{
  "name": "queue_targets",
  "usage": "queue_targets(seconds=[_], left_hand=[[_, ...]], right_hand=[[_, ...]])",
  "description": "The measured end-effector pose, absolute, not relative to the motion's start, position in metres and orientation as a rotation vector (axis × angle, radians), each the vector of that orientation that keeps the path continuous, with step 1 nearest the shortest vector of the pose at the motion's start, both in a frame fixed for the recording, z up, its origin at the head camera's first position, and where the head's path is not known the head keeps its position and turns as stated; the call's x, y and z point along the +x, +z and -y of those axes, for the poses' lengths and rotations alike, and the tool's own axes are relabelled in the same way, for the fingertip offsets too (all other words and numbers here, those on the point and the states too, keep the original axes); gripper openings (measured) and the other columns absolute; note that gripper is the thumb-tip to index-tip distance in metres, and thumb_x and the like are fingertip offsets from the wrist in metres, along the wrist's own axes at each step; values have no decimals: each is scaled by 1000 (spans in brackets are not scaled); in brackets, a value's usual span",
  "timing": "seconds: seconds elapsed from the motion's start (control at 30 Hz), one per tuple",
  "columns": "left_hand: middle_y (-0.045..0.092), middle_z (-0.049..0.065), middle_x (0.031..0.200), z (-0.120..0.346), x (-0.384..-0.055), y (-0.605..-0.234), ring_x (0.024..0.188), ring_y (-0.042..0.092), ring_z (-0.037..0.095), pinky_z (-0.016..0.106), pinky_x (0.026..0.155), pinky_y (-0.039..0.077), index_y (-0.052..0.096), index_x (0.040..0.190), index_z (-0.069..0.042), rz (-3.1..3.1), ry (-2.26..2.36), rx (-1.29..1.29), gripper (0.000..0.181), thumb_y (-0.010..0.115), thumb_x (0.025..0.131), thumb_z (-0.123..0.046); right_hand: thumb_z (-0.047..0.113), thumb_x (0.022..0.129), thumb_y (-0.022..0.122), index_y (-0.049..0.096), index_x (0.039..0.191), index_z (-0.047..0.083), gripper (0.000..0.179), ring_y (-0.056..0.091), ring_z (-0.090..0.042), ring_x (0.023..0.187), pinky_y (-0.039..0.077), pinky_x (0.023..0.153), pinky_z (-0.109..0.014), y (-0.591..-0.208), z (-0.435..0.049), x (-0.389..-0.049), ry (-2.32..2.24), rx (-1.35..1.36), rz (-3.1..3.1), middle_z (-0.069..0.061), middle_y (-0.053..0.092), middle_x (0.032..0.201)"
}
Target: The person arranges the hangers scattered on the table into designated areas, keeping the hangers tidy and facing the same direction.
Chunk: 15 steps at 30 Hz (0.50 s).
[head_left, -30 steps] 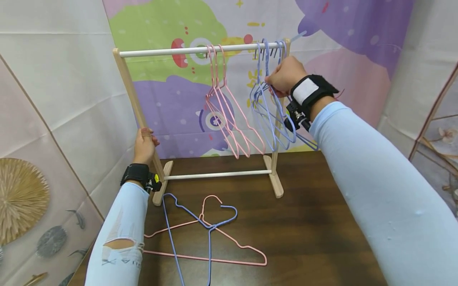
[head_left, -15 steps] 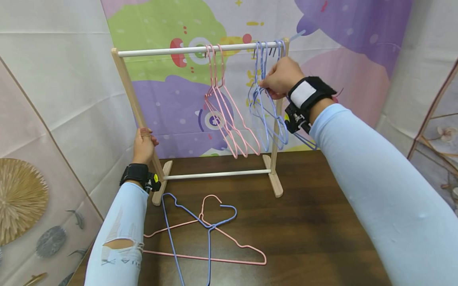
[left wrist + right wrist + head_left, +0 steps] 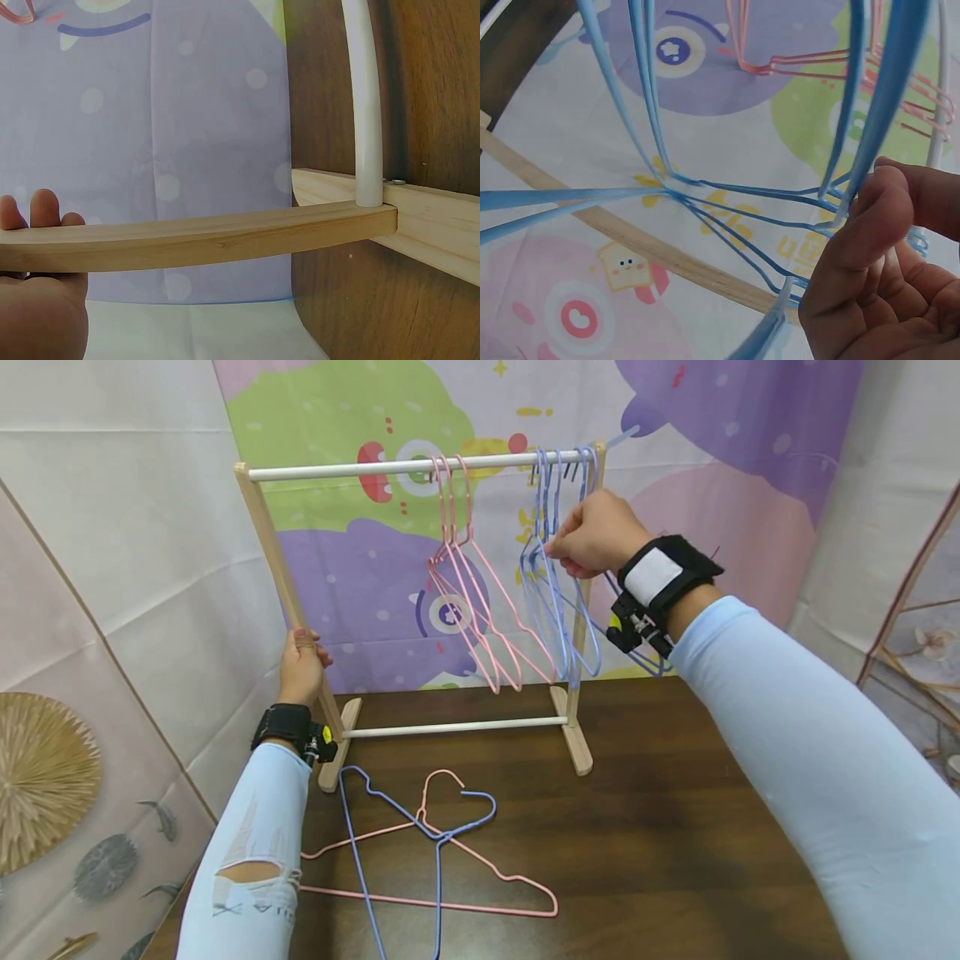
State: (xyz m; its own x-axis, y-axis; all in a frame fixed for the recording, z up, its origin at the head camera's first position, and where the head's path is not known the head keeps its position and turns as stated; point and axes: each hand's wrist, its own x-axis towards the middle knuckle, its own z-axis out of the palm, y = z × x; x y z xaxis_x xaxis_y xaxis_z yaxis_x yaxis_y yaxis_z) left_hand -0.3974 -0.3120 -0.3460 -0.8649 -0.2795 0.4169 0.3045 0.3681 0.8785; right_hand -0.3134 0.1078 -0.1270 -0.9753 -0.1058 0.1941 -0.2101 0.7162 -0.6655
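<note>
A small clothes rack with a white top rail point(image 3: 345, 470) stands on the table. My left hand point(image 3: 302, 667) grips its left wooden post point(image 3: 187, 244), the fingers wrapped round it. At the rail's right end hang several blue hangers point(image 3: 557, 489). My right hand point(image 3: 600, 535) is among them, thumb and forefinger pinching a blue hanger point(image 3: 885, 90) just below its hook; part of that neck is hidden by the fingers. Three pink hangers point(image 3: 469, 502) hang together left of the blue ones, with a gap between the groups.
On the table point(image 3: 637, 818) in front of the rack, a loose blue hanger point(image 3: 438, 893) lies across a loose pink hanger point(image 3: 495, 910). The rack's wooden foot point(image 3: 573, 743) is at the right. A patterned cloth point(image 3: 360, 577) hangs close behind.
My right hand has shifted slightly left and down along the blue hangers, whose lower parts have swung and drawn closer together. The left hand stays on the post.
</note>
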Motion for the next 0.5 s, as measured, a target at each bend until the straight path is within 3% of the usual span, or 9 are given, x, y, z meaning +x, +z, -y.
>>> queue_targets(seconds=[0.5], left_hand=[[48, 5, 90, 313, -398, -348, 81, 57, 11, 32, 91, 50, 43, 126, 3, 2110, -1527, -15, 63, 16, 107, -51]], right_hand=[[29, 100, 68, 68, 102, -2, 31, 61, -10, 57, 55, 56, -23, -142, -108, -281, 1035, 440, 2719, -4, 67, 71]])
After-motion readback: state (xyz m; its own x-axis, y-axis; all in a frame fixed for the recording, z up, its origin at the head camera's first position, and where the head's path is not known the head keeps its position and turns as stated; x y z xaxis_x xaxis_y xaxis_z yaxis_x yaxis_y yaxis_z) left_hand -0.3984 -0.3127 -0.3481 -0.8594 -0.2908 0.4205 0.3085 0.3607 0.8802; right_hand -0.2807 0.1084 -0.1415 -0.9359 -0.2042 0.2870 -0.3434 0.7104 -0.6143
